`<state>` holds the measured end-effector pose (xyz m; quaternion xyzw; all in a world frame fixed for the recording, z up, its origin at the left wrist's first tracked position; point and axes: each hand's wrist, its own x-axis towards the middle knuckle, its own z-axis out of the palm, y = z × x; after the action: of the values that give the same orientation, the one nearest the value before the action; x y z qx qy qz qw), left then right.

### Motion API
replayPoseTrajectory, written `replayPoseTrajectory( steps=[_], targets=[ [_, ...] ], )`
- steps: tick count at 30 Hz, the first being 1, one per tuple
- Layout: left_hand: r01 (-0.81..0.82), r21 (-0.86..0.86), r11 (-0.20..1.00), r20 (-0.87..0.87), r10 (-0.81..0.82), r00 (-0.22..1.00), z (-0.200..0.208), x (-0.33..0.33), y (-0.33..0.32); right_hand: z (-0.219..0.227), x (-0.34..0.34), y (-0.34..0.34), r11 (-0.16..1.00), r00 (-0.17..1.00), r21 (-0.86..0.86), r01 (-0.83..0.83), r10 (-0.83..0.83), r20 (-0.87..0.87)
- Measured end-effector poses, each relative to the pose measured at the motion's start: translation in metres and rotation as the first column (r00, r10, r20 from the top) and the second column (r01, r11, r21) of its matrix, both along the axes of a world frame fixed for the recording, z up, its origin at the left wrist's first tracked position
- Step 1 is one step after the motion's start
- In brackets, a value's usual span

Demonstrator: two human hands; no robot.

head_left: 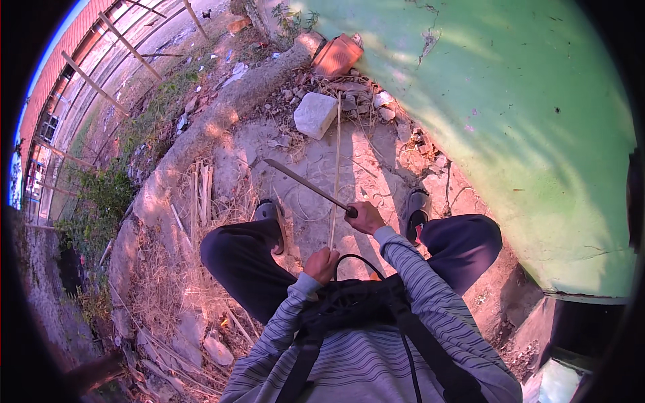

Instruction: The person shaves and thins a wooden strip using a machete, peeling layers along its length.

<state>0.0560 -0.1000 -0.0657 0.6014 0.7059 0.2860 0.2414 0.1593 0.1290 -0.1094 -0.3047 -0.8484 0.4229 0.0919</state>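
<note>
My left hand [321, 264] is closed round the near end of a long pale split strip [337, 154], perhaps bamboo. The strip runs away from me to beside a whitish stone block [315, 115]. In my right hand [366, 217] is the dark handle of a long-bladed knife [306, 183], gripped firmly. Its blade points to the far left and crosses the strip just beyond the handle. Whether the edge touches the strip I cannot tell. Both hands are between my bent knees, the right one farther from me.
A green wall [524, 134] stands to the right. Several split strips [203, 188] and dry shavings lie on the left. A low rough kerb [222, 114] curves past rubble toward an orange clay block [338, 55]. My shoes [269, 213] flank the work.
</note>
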Motion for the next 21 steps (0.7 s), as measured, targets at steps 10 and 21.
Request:
replayPoseTrajectory(
  steps=[10,21],
  targets=[
    [-0.021,0.003,1.0,-0.061,0.021,0.998,-0.019,-0.003,-0.013,-0.003,-0.002,-0.003,0.994,0.999,0.104,-0.04,0.039,0.011],
    [-0.12,-0.091,0.989,0.037,0.123,0.992,-0.021,-0.006,-0.016,0.002,-0.008,-0.009,0.989,0.999,0.145,-0.043,0.043,0.002]
  ],
)
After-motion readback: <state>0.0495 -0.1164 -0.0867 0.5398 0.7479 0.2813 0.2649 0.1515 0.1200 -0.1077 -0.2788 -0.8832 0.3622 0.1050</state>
